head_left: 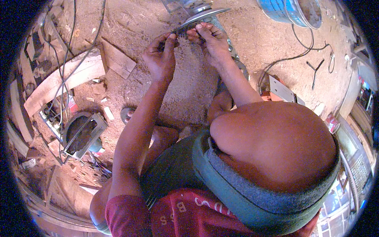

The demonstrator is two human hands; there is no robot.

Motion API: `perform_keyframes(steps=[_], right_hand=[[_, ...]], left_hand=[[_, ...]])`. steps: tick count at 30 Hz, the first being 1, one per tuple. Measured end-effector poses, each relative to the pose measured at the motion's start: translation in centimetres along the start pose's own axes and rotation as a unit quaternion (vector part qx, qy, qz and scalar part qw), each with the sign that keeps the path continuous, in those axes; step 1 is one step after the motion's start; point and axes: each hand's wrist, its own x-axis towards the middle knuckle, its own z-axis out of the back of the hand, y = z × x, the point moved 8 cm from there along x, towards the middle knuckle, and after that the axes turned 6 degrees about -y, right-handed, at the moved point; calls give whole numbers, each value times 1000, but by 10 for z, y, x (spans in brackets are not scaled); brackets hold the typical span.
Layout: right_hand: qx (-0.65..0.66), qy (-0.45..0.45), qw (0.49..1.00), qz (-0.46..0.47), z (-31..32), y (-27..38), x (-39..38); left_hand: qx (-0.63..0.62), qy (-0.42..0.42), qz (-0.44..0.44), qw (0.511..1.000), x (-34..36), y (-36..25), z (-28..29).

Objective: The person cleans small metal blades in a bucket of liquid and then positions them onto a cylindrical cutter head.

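Pinched between thumb and fingers, a thin dark strip (183,29) spans the gap between my two hands at the top of the view; its exact kind is too small and blurred to make out. My left hand (161,53) is closed on its left end. Fingers of my right hand (212,40) are closed at its right end. Just beyond the strip is a grey metal disc (207,14) on a machine. The strip lies close to the disc's near edge, but I cannot tell whether they touch.
A blue drum (282,11) stands at the far right, with a black cable (290,59) on the dusty floor below it. Wood offcuts (73,77) and hanging cables lie left. A dark open-framed machine (83,134) sits near my left arm. A Y-shaped tool (314,73) lies right.
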Motion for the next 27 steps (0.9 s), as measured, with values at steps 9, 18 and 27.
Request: perform_keyframes(steps=[9,18,27], right_hand=[[-23,-6,1000,10,3,-8,4],[-6,5,1000,-12,-4,-10,-1],[-92,-17,995,34,5,-17,7]], left_hand=[[17,-12,-15,1000,-2,-8,5],[37,-16,-15,999,-2,-7,12],[20,-27,-27,999,0,-1,19]])
